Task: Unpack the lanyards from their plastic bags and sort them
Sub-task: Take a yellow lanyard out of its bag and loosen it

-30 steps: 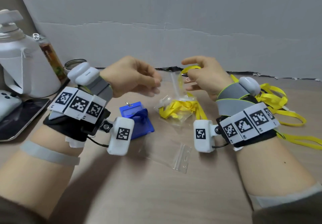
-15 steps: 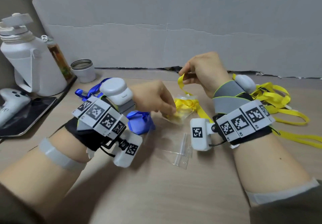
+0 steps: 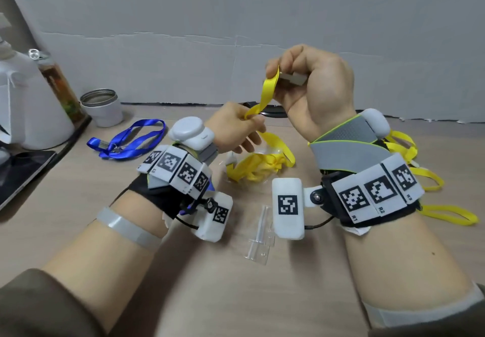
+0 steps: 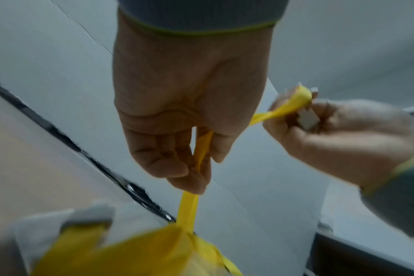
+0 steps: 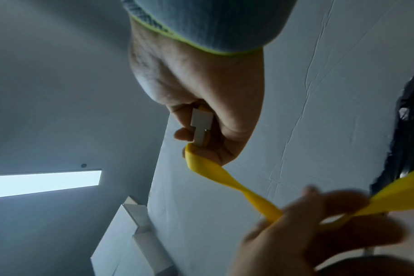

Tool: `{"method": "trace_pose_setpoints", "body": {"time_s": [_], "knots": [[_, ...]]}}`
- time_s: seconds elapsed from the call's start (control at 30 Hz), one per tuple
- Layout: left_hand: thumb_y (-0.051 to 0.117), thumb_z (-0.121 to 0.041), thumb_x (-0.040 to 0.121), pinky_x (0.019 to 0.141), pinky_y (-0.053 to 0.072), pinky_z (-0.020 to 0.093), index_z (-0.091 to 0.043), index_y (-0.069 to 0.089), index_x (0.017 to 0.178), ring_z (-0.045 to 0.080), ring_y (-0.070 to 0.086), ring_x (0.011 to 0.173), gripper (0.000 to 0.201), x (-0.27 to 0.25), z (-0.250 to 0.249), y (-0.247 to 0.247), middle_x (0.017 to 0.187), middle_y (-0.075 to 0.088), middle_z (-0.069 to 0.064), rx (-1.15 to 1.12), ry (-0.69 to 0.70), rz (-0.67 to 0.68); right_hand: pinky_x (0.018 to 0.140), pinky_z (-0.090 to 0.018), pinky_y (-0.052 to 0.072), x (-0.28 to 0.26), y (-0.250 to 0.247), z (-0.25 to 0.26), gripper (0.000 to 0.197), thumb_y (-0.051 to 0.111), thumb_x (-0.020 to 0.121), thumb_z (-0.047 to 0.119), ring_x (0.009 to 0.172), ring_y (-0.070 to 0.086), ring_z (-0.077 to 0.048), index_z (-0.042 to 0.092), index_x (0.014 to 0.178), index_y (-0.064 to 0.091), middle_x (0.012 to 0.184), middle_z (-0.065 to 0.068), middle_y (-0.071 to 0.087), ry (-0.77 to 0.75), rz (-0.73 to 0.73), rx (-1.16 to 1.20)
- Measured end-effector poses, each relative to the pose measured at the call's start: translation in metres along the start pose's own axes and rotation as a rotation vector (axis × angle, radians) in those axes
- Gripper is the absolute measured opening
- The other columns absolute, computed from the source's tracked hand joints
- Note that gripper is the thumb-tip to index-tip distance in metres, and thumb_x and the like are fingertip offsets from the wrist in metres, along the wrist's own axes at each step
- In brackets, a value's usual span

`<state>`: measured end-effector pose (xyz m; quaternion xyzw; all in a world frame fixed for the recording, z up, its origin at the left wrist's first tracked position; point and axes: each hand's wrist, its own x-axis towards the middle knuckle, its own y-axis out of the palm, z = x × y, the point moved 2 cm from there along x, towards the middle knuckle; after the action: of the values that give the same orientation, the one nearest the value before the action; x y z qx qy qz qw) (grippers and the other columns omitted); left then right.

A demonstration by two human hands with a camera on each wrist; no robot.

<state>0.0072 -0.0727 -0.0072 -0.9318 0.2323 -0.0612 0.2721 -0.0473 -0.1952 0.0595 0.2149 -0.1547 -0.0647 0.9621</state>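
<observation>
A yellow lanyard [image 3: 266,92] stretches in the air between my two hands. My right hand [image 3: 309,84] is raised and grips its end with a grey clip [image 5: 201,127]. My left hand [image 3: 236,126] pinches the strap lower down [image 4: 201,155]. The rest of the strap trails down into a bunched yellow heap in a clear plastic bag [image 3: 257,166] on the table. A blue lanyard [image 3: 128,139] lies unpacked at the left. More loose yellow lanyards [image 3: 420,174] lie at the right, behind my right wrist.
An empty clear zip bag [image 3: 259,239] lies on the wooden table between my wrists. At the far left stand a white jug [image 3: 29,105], a glass bottle [image 3: 59,84] and a small metal tin [image 3: 101,105]; a dark tablet [image 3: 18,171] lies at the left edge. A grey wall closes the back.
My right hand has risen, drawing the yellow strap up out of the bag. My left hand left the bag and now pinches the strap. The blue packet by my left wrist is hidden.
</observation>
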Motion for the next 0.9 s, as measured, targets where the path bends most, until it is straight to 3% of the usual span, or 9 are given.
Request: {"method": "trace_pose_setpoints", "body": {"time_s": [0.1, 0.17, 0.33, 0.47, 0.53, 0.7, 0.8, 0.9], "knots": [[0.042, -0.017, 0.102, 0.054, 0.049, 0.025, -0.006, 0.068, 0.092, 0.018, 0.063, 0.067, 0.030, -0.003, 0.004, -0.018, 0.090, 0.070, 0.008, -0.076, -0.013, -0.057, 0.053, -0.031, 0.039, 0.006, -0.007, -0.005, 0.043, 0.034, 0.079, -0.005, 0.060, 0.047, -0.026, 0.008, 0.042, 0.052, 0.056, -0.012, 0.053, 0.024, -0.085, 0.004], [0.038, -0.010, 0.102, 0.056, 0.050, 0.026, -0.001, 0.067, 0.100, 0.020, 0.064, 0.071, 0.031, -0.009, 0.002, -0.029, 0.099, 0.071, 0.015, -0.218, -0.009, -0.053, 0.052, -0.029, 0.038, 0.010, -0.013, -0.012, 0.045, 0.036, 0.080, -0.005, 0.059, 0.045, -0.026, 0.010, 0.040, 0.052, 0.054, -0.011, 0.052, 0.055, -0.164, -0.090], [0.035, -0.004, 0.100, 0.059, 0.055, 0.029, 0.006, 0.060, 0.120, 0.028, 0.070, 0.077, 0.033, -0.024, -0.009, -0.056, 0.102, 0.071, 0.025, -0.634, 0.054, -0.002, 0.047, -0.026, 0.032, 0.011, -0.018, -0.034, 0.024, 0.038, 0.078, -0.010, 0.049, 0.040, -0.021, 0.004, 0.066, 0.054, 0.065, -0.011, 0.047, 0.185, -0.165, -0.378], [0.027, 0.004, 0.093, 0.063, 0.058, 0.031, -0.002, 0.059, 0.126, 0.035, 0.073, 0.089, 0.046, -0.030, -0.014, -0.073, 0.107, 0.069, 0.029, -0.745, 0.080, 0.009, 0.045, -0.026, 0.031, 0.006, -0.013, -0.046, 0.022, 0.038, 0.080, -0.012, 0.050, 0.041, -0.020, 0.003, 0.077, 0.055, 0.071, -0.013, 0.048, 0.263, -0.039, -0.465], [0.023, 0.006, 0.092, 0.065, 0.059, 0.030, -0.002, 0.062, 0.117, 0.034, 0.073, 0.091, 0.047, -0.032, -0.013, -0.080, 0.107, 0.070, 0.027, -0.786, 0.078, 0.003, 0.046, -0.027, 0.031, 0.004, -0.009, -0.052, 0.019, 0.041, 0.083, -0.010, 0.051, 0.043, -0.019, 0.002, 0.083, 0.055, 0.076, -0.013, 0.051, 0.298, 0.008, -0.493], [0.021, 0.009, 0.089, 0.072, 0.060, 0.034, 0.000, 0.056, 0.081, 0.037, 0.072, 0.090, 0.038, -0.033, -0.009, -0.091, 0.096, 0.071, 0.027, -0.912, 0.081, -0.091, 0.050, -0.027, 0.041, -0.001, -0.004, -0.065, 0.021, 0.046, 0.084, -0.007, 0.062, 0.056, -0.021, 0.008, 0.081, 0.060, 0.079, -0.010, 0.058, 0.345, 0.100, -0.639], [0.024, 0.008, 0.090, 0.071, 0.060, 0.034, -0.002, 0.052, 0.073, 0.034, 0.073, 0.081, 0.034, -0.032, -0.003, -0.103, 0.078, 0.071, 0.019, -0.954, 0.092, -0.247, 0.057, -0.030, 0.047, -0.001, -0.003, -0.072, 0.014, 0.055, 0.085, -0.001, 0.071, 0.058, -0.021, 0.009, 0.085, 0.065, 0.081, -0.009, 0.062, 0.347, 0.172, -0.816], [0.026, 0.007, 0.089, 0.068, 0.059, 0.034, -0.003, 0.051, 0.070, 0.033, 0.073, 0.076, 0.033, -0.032, 0.007, -0.117, 0.071, 0.068, 0.016, -0.932, 0.082, -0.384, 0.063, -0.033, 0.053, 0.003, -0.005, -0.073, 0.015, 0.067, 0.080, 0.007, 0.073, 0.059, -0.017, 0.010, 0.094, 0.068, 0.081, -0.002, 0.063, 0.324, 0.226, -1.050]]}}
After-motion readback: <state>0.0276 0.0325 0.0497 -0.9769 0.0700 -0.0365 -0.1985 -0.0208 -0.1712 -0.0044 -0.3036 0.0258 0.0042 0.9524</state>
